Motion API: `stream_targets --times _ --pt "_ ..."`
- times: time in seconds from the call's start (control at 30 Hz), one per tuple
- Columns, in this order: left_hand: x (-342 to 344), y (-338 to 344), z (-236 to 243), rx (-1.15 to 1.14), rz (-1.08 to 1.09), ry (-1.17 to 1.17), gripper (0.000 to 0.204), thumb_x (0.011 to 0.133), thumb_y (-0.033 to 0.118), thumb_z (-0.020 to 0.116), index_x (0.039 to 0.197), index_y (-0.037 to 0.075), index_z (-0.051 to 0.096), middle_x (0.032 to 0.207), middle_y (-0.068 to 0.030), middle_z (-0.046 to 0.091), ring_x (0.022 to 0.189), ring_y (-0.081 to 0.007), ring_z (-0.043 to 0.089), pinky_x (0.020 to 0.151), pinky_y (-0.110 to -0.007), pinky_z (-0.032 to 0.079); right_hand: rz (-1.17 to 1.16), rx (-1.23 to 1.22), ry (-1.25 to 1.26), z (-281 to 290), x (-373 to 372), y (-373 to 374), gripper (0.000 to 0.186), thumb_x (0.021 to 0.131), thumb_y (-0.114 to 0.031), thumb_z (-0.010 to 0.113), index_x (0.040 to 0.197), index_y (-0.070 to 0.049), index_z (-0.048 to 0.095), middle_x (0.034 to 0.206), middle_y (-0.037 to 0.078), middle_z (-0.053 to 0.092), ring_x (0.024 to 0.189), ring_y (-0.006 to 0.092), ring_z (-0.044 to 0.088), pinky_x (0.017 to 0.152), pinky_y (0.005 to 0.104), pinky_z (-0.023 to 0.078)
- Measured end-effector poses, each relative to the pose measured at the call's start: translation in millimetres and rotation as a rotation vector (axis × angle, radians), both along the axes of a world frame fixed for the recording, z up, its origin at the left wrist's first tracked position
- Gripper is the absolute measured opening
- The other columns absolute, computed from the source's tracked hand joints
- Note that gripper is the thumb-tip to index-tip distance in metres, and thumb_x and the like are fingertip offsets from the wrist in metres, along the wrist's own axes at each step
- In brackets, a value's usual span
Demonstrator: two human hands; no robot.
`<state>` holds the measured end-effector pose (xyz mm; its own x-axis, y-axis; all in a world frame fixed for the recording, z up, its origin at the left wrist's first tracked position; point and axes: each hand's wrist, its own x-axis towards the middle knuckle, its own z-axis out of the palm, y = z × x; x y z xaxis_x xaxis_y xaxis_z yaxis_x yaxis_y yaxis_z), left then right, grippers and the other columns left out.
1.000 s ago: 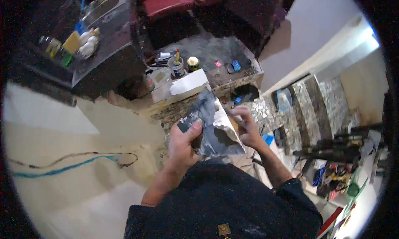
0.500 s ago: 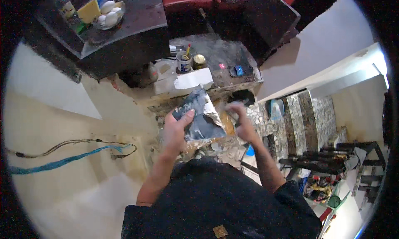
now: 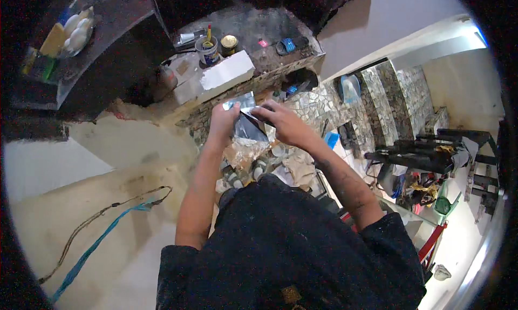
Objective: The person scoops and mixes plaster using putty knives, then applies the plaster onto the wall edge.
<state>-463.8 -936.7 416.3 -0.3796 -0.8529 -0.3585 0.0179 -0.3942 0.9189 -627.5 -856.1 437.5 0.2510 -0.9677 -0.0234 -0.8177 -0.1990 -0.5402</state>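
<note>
Now the right hand (image 3: 281, 122) reaches in from three o'clock over the dark plate (image 3: 251, 131), no longer beyond its edge, so both hands work at one piece. The plate sits at five o'clock from the clear tub (image 3: 208, 53). The left hand (image 3: 222, 123) clasps it at nine o'clock. The right fingers bend close together, hiding the surface beneath; whether they pinch anything, I cannot tell.

You've got one grey plate (image 3: 251, 130). Ledge (image 3: 253, 21): one clear bucket (image 3: 208, 56) toward the left edge, one yellow-handled tool (image 3: 209, 35) in it, one open tin (image 3: 229, 43), one white block (image 3: 231, 71) along the near edge, one blue-strapped slipper (image 3: 286, 46) by the right corner. Dark worktop (image 3: 110, 21), left side: one yellow slab (image 3: 53, 40), several white rounded pieces (image 3: 79, 38), too bunched for you to count. Elsewhere: two cords, one brown (image 3: 114, 205), one blue (image 3: 86, 257).
</note>
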Motion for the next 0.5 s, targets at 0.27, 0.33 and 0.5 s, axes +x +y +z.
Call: stream_targets --times 0.27,0.33,0.5 --pt "-20 -30 -79 0.169 -0.134 -0.223 0.013 0.075 0.013 0.058 0.070 0.001 0.058 0.064 -0.0028 0.055 0.054 -0.0137 0.050 0.047 -0.032 0.038 0.037 0.184 -0.171 -47 -21 9 0.058 0.059 0.012 0.047 0.113 -0.008 0.051 0.106 0.015 0.052 0.099 0.0339 0.050 0.084 0.0380 0.040" --pt "-31 -36 -80 0.147 -0.061 -0.334 0.007 0.072 0.007 0.055 0.070 0.001 0.057 0.065 -0.0048 0.056 0.056 -0.0126 0.053 0.050 -0.033 0.042 0.156 0.192 -0.179 -42 -37 1 0.055 0.058 0.012 0.045 0.111 -0.003 0.051 0.106 0.015 0.054 0.101 0.0311 0.050 0.086 0.0364 0.039" --pt "-20 -48 -71 0.439 0.208 0.120 0.020 0.074 0.004 0.053 0.093 -0.002 0.056 0.083 -0.0070 0.060 0.065 -0.0179 0.059 0.059 -0.033 0.050 0.249 0.380 -0.426 34 -67 -3 0.053 0.060 0.011 0.046 0.110 -0.003 0.052 0.113 0.011 0.054 0.108 0.0214 0.049 0.092 0.0320 0.037"
